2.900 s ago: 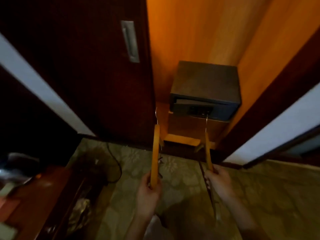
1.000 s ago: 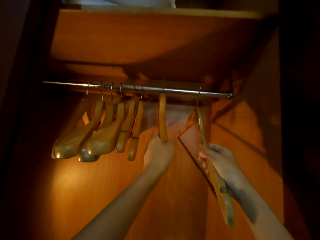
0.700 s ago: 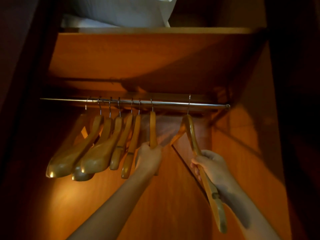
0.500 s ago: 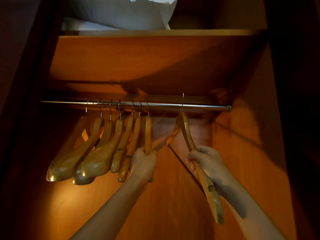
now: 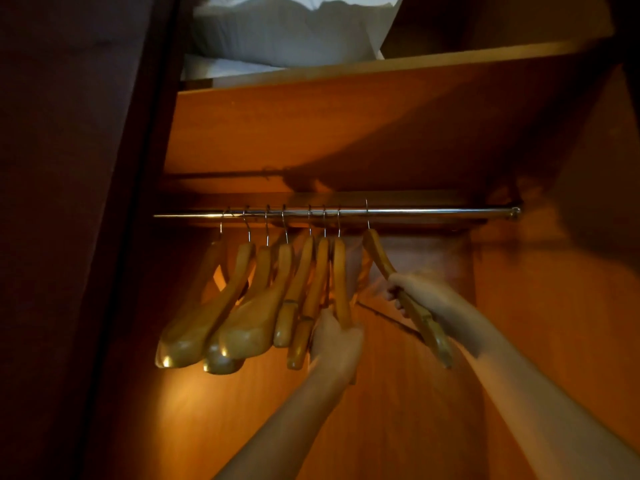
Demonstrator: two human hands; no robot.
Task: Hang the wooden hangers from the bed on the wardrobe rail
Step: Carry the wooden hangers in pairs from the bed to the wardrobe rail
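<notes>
My left hand (image 5: 334, 337) is gripping the lower arm of one wooden hanger (image 5: 338, 278) at centre frame, its hook sitting over the wardrobe rail (image 5: 433, 212); my right hand (image 5: 414, 294) is holding a second hanger (image 5: 379, 259) in a closed grip just right of it, that hook also over the rail; six more hangers (image 5: 263, 306) are crowding the rail's left part; white bedding (image 5: 284, 32) is lying on the shelf (image 5: 381, 65) at the top.
</notes>
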